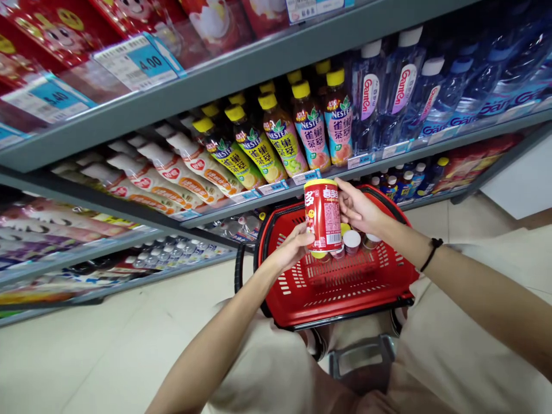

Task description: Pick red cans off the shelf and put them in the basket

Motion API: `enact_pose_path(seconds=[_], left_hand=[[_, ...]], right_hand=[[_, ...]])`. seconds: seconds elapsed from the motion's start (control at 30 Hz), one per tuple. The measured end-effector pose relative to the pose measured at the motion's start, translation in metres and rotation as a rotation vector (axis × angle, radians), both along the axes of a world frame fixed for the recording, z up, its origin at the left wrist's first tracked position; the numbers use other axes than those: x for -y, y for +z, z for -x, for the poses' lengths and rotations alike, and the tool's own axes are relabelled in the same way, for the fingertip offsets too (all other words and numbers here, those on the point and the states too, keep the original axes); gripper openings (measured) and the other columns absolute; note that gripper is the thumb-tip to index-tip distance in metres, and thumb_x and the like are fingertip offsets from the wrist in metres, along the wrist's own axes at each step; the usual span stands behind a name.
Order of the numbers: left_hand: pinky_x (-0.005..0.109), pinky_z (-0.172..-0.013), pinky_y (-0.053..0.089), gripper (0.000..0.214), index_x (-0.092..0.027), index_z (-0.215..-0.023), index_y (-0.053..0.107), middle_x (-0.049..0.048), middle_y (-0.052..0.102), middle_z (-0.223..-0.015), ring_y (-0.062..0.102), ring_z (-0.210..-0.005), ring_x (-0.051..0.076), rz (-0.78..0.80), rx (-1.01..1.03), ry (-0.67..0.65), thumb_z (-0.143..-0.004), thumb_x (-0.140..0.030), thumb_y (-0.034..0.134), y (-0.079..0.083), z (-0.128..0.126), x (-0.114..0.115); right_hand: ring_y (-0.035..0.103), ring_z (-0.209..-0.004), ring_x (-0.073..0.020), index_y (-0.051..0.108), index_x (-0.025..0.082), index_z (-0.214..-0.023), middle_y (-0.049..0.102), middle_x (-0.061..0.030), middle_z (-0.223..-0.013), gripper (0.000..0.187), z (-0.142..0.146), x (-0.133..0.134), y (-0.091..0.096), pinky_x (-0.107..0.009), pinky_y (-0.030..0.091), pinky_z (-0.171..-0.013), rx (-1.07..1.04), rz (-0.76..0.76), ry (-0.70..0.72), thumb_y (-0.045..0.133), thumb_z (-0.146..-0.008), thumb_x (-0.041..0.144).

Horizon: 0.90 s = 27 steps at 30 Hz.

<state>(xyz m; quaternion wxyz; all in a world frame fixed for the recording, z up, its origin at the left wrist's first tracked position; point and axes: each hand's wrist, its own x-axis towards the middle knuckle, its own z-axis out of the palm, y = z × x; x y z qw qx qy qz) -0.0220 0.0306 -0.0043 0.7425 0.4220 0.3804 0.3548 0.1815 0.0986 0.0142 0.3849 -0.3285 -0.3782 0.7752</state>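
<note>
A red can is held up in the air over a red basket. The left hand grips it low down, and the right hand grips it near its yellow top. The can looks stiff and smooth, so it may slip a bit. It is best to hold it round the middle. Small white-topped tubs sit in the basket, below a shelf of Nestea bottles.

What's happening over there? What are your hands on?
Left hand and right hand both on a red can. Red shopping basket beneath, more cans inside.
</note>
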Motion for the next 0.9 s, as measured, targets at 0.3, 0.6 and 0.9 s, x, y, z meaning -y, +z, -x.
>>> enact_pose_path(seconds=[0.3, 0.6, 0.9], left_hand=[[0.048, -0.097, 0.058, 0.069, -0.013, -0.117, 0.072, 0.0147, 0.079, -0.106, 0.075, -0.106, 0.036, -0.013, -0.069, 0.082, -0.063, -0.053, 0.088, -0.010, -0.003, -0.001], [0.045, -0.104, 0.054, 0.070, -0.014, -0.117, 0.070, 0.0136, 0.077, -0.114, 0.071, -0.116, 0.034, -0.090, -0.117, 0.016, -0.064, -0.055, 0.091, -0.014, 0.005, 0.004], [0.047, -0.105, 0.054, 0.065, -0.014, -0.119, 0.073, 0.0135, 0.079, -0.114, 0.072, -0.115, 0.035, -0.128, -0.081, -0.041, -0.069, -0.051, 0.090, -0.013, 0.001, 0.006]], right_hand=[[0.035, -0.041, -0.0095, 0.046, 0.024, -0.052, 0.031, 0.0072, -0.039, 0.061, 0.008, 0.005, -0.003, -0.027, 0.031, -0.045, 0.105, -0.202, -0.054, 0.076, -0.089, 0.063], [0.066, -0.090, -0.0192, 0.075, 0.021, -0.099, 0.075, -0.0034, -0.095, 0.039, 0.007, 0.006, 0.002, -0.032, 0.055, -0.079, -0.112, -0.155, 0.005, 0.089, -0.074, 0.048], [0.067, -0.088, -0.0192, 0.079, 0.020, -0.101, 0.077, -0.0047, -0.097, 0.043, 0.006, 0.008, 0.001, -0.030, 0.055, -0.079, -0.123, -0.195, 0.113, 0.087, -0.075, 0.053]])
